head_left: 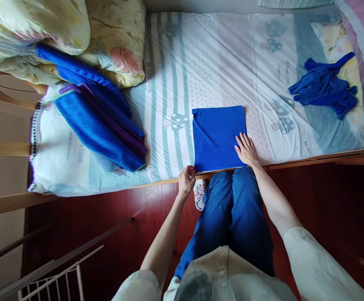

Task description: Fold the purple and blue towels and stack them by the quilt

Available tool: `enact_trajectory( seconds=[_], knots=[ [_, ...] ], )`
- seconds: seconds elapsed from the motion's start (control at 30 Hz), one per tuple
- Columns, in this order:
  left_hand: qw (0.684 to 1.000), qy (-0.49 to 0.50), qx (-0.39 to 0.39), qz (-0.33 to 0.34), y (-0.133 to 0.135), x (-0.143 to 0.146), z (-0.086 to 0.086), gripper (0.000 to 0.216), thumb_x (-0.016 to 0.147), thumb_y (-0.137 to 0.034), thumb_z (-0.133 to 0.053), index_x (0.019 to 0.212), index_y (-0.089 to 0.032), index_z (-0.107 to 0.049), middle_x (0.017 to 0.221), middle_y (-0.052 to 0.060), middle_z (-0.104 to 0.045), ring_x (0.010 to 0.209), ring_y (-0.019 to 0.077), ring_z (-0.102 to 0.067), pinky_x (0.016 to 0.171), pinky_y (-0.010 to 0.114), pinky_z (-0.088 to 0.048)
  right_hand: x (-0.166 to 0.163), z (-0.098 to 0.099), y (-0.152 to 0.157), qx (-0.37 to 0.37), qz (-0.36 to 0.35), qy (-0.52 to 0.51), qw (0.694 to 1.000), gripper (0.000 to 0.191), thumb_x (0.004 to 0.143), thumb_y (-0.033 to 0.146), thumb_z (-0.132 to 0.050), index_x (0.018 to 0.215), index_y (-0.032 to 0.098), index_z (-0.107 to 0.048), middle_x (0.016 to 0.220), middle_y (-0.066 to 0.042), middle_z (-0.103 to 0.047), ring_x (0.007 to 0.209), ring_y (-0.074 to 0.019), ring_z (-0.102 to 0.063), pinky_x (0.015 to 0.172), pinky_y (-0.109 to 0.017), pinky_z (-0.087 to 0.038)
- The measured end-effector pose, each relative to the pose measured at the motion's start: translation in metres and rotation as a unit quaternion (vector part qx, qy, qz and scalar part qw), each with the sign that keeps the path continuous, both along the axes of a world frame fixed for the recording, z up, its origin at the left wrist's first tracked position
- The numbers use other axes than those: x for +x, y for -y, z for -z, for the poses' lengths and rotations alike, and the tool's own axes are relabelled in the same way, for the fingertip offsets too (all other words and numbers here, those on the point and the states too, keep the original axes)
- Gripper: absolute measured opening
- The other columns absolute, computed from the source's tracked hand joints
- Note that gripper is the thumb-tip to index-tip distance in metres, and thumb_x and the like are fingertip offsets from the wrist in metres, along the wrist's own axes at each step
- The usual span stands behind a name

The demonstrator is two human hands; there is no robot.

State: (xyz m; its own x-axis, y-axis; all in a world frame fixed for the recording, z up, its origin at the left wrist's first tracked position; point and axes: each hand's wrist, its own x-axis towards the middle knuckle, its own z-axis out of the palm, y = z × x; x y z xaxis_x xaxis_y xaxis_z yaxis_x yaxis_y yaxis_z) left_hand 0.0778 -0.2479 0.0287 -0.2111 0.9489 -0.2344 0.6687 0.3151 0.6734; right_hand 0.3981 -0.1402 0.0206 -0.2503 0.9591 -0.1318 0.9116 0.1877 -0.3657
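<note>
A folded blue cloth [217, 136] lies flat as a square on the bed sheet [219, 62], close to the bed's near edge. My right hand [246, 149] rests flat on the cloth's near right corner with fingers spread, holding nothing. My left hand [186, 179] is curled at the cloth's near left corner, pinching its edge at the bed rail.
A stack of folded blue and purple cloths [102, 121] sits at the left on the bed. A crumpled blue cloth [324, 85] lies at the right. Pillows [119, 37] are at the far left. The wooden bed rail [295, 163] runs below the mattress; a metal rack [53, 271] stands on the floor.
</note>
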Motion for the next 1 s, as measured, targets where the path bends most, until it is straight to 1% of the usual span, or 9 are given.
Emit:
enact_trajectory(
  seconds=[0.17,0.27,0.37,0.43,0.5,0.63,0.77,0.9,1.0],
  knots=[
    [0.994,-0.090,-0.022,0.056,0.001,0.006,-0.003,0.019,0.088,-0.020,-0.045,0.090,-0.023,-0.064,0.092,0.010,-0.069,0.095,0.0283,-0.067,0.091,0.043,-0.054,0.002,0.002,0.001,0.010,0.001,-0.015,1.000,0.060,0.108,0.037,-0.035,0.165,0.018,-0.037,0.175,-0.011,-0.026,0.164,-0.0256,-0.019,0.134,-0.055,-0.016],
    [0.984,-0.169,-0.016,0.058,-0.014,0.019,-0.008,0.026,0.088,-0.019,-0.048,0.103,-0.020,-0.069,0.107,0.018,-0.071,0.117,0.0378,-0.063,0.103,0.055,-0.049,0.002,0.003,0.002,0.017,0.001,-0.024,1.000,0.060,0.108,0.037,-0.035,0.164,0.018,-0.038,0.174,-0.011,-0.027,0.164,-0.0255,-0.020,0.134,-0.055,-0.016],
    [0.978,-0.166,0.042,0.123,-0.050,0.040,-0.010,0.042,0.094,-0.022,-0.045,0.130,-0.016,-0.066,0.142,0.023,-0.062,0.140,0.0394,-0.051,0.116,0.060,-0.039,0.001,0.002,0.002,0.021,0.002,-0.028,0.999,0.060,0.108,0.038,-0.035,0.164,0.017,-0.038,0.174,-0.011,-0.028,0.164,-0.0256,-0.021,0.134,-0.055,-0.016],
    [0.964,-0.128,0.088,0.214,-0.082,0.051,-0.007,0.051,0.098,-0.028,-0.043,0.146,-0.018,-0.058,0.161,0.018,-0.048,0.154,0.0344,-0.038,0.126,0.057,-0.030,0.001,0.002,0.002,0.024,0.001,-0.029,0.999,0.060,0.108,0.039,-0.035,0.164,0.017,-0.038,0.174,-0.011,-0.028,0.164,-0.0257,-0.022,0.134,-0.055,-0.015],
    [0.950,-0.102,0.112,0.272,-0.115,0.056,0.002,0.058,0.100,-0.037,-0.042,0.154,-0.017,-0.051,0.169,0.015,-0.037,0.162,0.0320,-0.024,0.131,0.056,-0.020,0.001,0.002,0.002,0.026,0.001,-0.029,0.999,0.060,0.108,0.039,-0.034,0.164,0.018,-0.038,0.174,-0.010,-0.028,0.164,-0.0258,-0.022,0.134,-0.055,-0.015],
    [0.961,-0.093,0.111,0.235,-0.172,0.047,0.027,0.071,0.101,-0.052,-0.041,0.160,-0.012,-0.042,0.172,0.019,-0.030,0.164,0.0331,-0.013,0.133,0.059,-0.011,0.001,0.002,0.002,0.022,-0.004,-0.024,0.999,0.060,0.109,0.040,-0.032,0.165,0.019,-0.038,0.175,-0.009,-0.026,0.164,-0.0254,-0.021,0.135,-0.053,-0.015],
    [0.969,-0.110,0.111,0.189,-0.218,0.030,0.044,0.072,0.103,-0.050,-0.045,0.163,-0.010,-0.036,0.174,0.017,-0.022,0.165,0.0294,-0.011,0.134,0.056,-0.005,0.001,0.004,0.001,0.017,-0.004,-0.020,1.000,0.061,0.109,0.041,-0.031,0.166,0.021,-0.035,0.176,-0.007,-0.024,0.165,-0.0247,-0.019,0.135,-0.053,-0.014],
    [0.975,-0.127,0.045,0.175,-0.253,0.021,0.040,0.074,0.105,-0.042,-0.051,0.162,-0.001,-0.028,0.175,0.019,-0.018,0.164,0.0291,-0.011,0.133,0.060,0.001,0.001,0.004,0.001,0.009,-0.004,-0.014,1.000,0.061,0.109,0.040,-0.031,0.166,0.020,-0.035,0.176,-0.007,-0.022,0.165,-0.0246,-0.018,0.135,-0.053,-0.014],
    [0.980,-0.137,0.028,0.143,-0.243,0.023,0.030,0.074,0.105,-0.038,-0.050,0.162,0.004,-0.026,0.174,0.023,-0.014,0.165,0.0323,-0.007,0.133,0.060,0.003,0.001,0.002,0.000,0.009,-0.005,-0.015,1.000,0.061,0.109,0.040,-0.031,0.166,0.020,-0.034,0.176,-0.008,-0.022,0.165,-0.0242,-0.018,0.135,-0.053,-0.014]
  ],
)
